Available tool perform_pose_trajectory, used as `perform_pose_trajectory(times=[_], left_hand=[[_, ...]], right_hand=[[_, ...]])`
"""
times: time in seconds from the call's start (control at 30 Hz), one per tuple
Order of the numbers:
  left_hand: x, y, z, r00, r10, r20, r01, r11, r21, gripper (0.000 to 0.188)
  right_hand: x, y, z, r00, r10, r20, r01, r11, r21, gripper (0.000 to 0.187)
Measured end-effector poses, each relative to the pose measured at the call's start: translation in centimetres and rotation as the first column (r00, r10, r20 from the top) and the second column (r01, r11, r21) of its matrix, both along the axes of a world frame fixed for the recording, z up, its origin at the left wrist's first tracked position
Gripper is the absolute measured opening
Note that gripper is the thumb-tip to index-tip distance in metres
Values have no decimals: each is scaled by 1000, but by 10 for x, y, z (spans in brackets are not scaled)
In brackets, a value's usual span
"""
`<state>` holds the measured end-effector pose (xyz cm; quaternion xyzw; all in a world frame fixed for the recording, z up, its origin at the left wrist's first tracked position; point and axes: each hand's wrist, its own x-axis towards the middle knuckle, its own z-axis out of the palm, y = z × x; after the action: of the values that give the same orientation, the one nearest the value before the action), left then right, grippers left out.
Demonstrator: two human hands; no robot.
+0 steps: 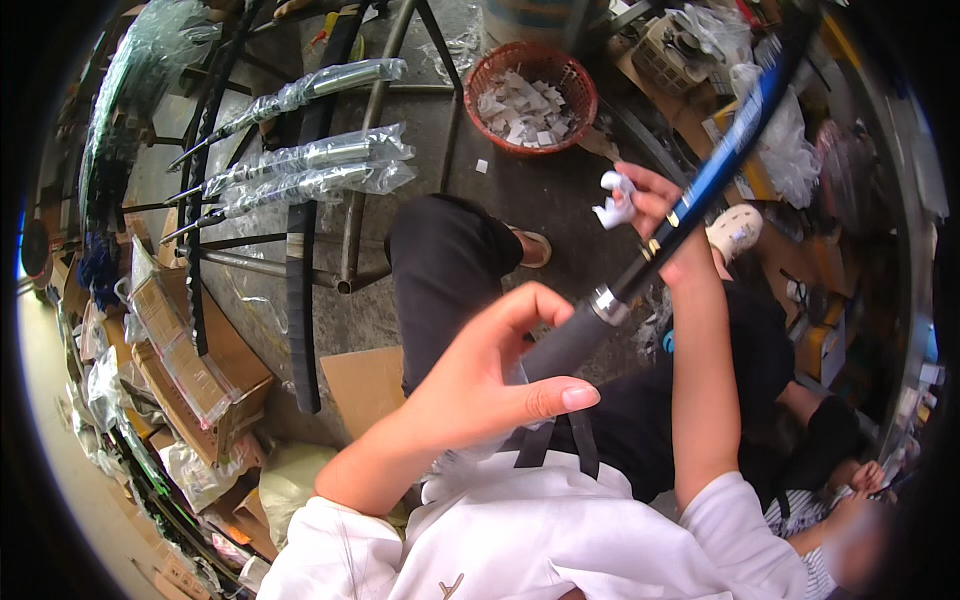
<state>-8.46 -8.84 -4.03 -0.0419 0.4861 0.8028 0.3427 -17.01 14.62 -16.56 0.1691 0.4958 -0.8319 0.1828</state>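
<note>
item under inspection: a blue and black rod [690, 203], in front of the person's chest, slanting from the black handle [565, 340] at lower left up to the blurred far end at upper right. a silver collar [606, 304] closes off the handle; gold bands [678, 212] ring the shaft above it.

grip: the left hand [490, 370] is around the handle, thumb extended and index finger bent; whether it bears on the handle cannot be told. the right hand [650, 200] pinches a white crumpled piece [614, 200] behind the shaft; whether its palm also supports the rod cannot be told.

step, as judged: the rod is being handled at its lower shaft, with the white piece kept clear in the right fingers. the next move calls for a steady hold on the handle, without scuffing the glossy finish.

markings: pale marks on the blue shaft are too blurred to read. the white shirt [500, 540] bears a small brown motif.

surroundings: a red basket [535, 150] of white scraps stands on the floor beyond. to the left, three plastic-wrapped rods [310, 158] rest across a metal frame [352, 240].
</note>
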Motion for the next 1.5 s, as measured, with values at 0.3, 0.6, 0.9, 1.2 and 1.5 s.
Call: perform_pose_trajectory(times=[0.3, 0.6, 0.9, 1.2, 1.5], left_hand=[[3, 47, 26, 993, -12, -121, -13, 978, -209, 50], [31, 59, 53, 977, -142, -162, 103, 969, -225, 47], [66, 60, 75, 969, -234, -73, 234, 972, -5, 58], [84, 75, 76, 974, -225, 3, 224, 972, 74, 48], [90, 79, 70, 984, -142, -107, 143, 990, 8, 43]], right_hand=[[126, -5, 130, 959, 66, -276, 5, 969, 247, 31], [186, 20, 150, 907, 158, -390, -4, 930, 368, 26], [213, 10, 167, 675, -108, -730, 421, 869, 260, 24], [220, 11, 185, 351, 333, -875, 803, 373, 464, 39], [227, 0, 180, 406, 415, -814, 797, 275, 538, 50]])
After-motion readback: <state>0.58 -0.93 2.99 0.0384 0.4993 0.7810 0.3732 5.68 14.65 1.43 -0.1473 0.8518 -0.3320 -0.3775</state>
